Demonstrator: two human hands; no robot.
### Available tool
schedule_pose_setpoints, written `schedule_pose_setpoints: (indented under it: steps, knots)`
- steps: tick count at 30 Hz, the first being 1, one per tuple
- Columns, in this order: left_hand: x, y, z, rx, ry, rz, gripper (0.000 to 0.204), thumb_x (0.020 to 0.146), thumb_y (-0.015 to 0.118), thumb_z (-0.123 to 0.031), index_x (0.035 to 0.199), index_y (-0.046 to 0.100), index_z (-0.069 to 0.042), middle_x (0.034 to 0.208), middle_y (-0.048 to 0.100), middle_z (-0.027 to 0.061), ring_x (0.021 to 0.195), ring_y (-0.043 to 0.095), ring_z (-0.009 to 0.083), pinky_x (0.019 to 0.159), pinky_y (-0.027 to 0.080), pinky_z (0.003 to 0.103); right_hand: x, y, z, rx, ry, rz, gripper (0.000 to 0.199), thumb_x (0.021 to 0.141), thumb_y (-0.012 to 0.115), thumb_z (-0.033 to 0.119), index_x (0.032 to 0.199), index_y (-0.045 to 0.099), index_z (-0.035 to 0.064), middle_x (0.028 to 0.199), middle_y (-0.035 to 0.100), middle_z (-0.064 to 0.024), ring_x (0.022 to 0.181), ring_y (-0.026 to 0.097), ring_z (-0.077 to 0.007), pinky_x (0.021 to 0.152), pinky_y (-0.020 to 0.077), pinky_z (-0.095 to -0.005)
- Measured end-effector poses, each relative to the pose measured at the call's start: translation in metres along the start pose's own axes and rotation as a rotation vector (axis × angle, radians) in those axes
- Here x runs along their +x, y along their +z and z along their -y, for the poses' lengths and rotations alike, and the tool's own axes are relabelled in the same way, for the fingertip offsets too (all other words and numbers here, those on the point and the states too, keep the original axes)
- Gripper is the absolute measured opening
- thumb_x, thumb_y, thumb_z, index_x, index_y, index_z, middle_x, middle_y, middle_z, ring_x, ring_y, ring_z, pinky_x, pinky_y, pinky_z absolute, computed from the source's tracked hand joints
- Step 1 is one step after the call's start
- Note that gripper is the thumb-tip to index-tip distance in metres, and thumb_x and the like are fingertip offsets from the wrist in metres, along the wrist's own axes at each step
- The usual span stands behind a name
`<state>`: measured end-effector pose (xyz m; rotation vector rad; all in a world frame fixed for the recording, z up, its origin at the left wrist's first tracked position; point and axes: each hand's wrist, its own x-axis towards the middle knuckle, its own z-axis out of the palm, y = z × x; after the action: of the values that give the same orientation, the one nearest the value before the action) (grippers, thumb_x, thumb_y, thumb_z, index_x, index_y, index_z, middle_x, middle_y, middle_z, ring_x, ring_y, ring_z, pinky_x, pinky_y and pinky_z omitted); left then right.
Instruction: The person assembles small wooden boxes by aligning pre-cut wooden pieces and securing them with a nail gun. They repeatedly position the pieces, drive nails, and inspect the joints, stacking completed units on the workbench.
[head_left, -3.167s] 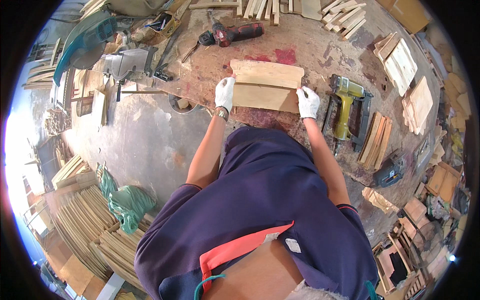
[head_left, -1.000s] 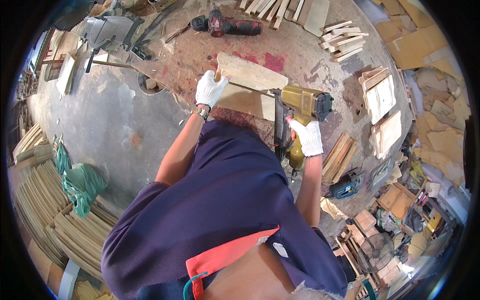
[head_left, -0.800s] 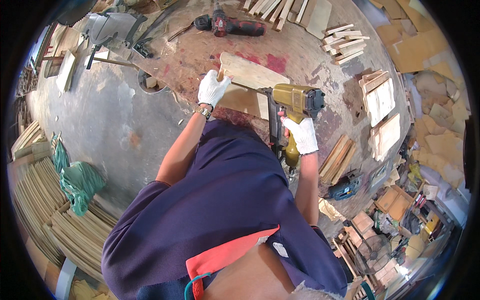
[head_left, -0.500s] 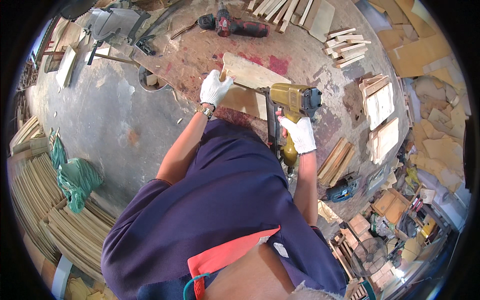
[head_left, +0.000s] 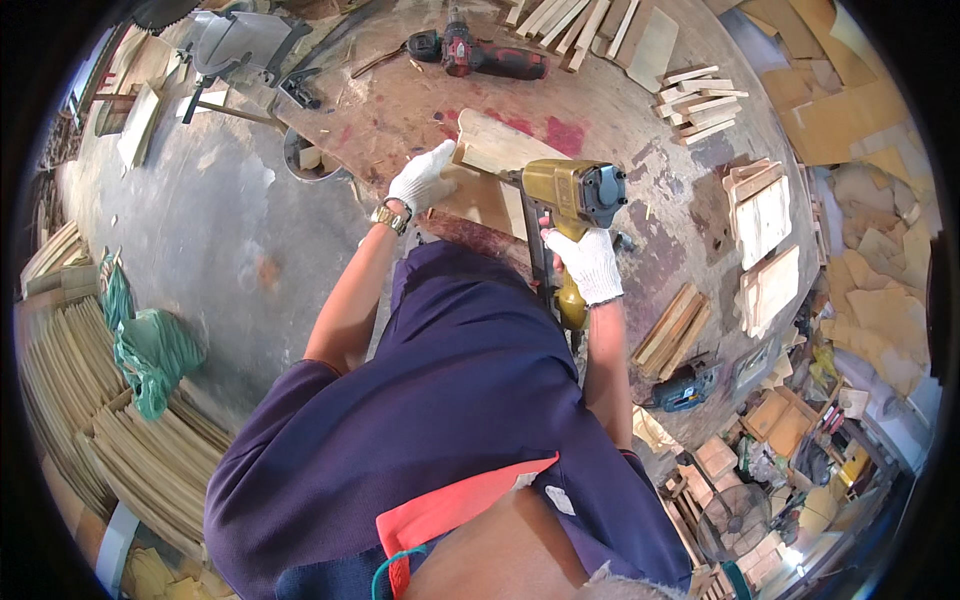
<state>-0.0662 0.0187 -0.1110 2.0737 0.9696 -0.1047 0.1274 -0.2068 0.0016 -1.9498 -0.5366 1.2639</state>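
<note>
Right now the worker's right hand (head_left: 585, 265) has its grip closed firmly around the handle of an olive-yellow nail gun (head_left: 568, 190), whose nose sits over the pale wooden boards (head_left: 505, 148) on the table (head_left: 385, 108). Whether the nose presses on the wood I can't make out from where I stand. The boards lie one beyond the other just in front of the worker's body, between the two hands, the far one with a shaped end. The left hand (head_left: 422, 178) is at their left end, its grip loose and opened out, fingers stretched toward the wood; I cannot tell if they touch it. Both hands wear white gloves, and a watch (head_left: 390, 218) circles the left wrist. Past the boards lies a red and black drill (head_left: 495, 58). Off to the right are a pile of short sticks (head_left: 702, 103), a stack of pale panels (head_left: 762, 220) and, nearer the worker, a bundle of strips (head_left: 672, 330) beside a blue power tool (head_left: 685, 388).
</note>
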Motion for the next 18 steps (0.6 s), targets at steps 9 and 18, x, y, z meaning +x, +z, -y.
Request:
schedule_pose_setpoints:
  steps: [9,18]
  knots:
    - [-0.004,-0.007,-0.004,-0.093,-0.042,0.039,0.093,0.08,0.072,-0.025,0.158,0.025,-0.004,0.131,0.061,0.03,0.119,0.062,0.0418,0.096,0.052,0.046,0.0,0.005,0.016,0.085,-0.019,0.035,0.023,0.086,0.076,0.014,0.105,0.071,0.0026,0.086,0.073,-0.0036,0.051,0.058,-0.0082,0.046,0.0476,-0.0258]
    - [-0.007,0.016,0.023,-0.133,0.069,-0.153,0.097,0.077,0.076,-0.024,0.158,0.025,-0.004,0.114,0.065,0.0251,0.103,0.066,0.038,0.088,0.053,0.043,-0.005,0.004,0.009,0.013,-0.05,-0.059,0.021,0.086,0.079,0.014,0.102,0.073,0.0026,0.08,0.072,-0.0036,0.05,0.058,-0.0095,0.047,0.047,-0.0261]
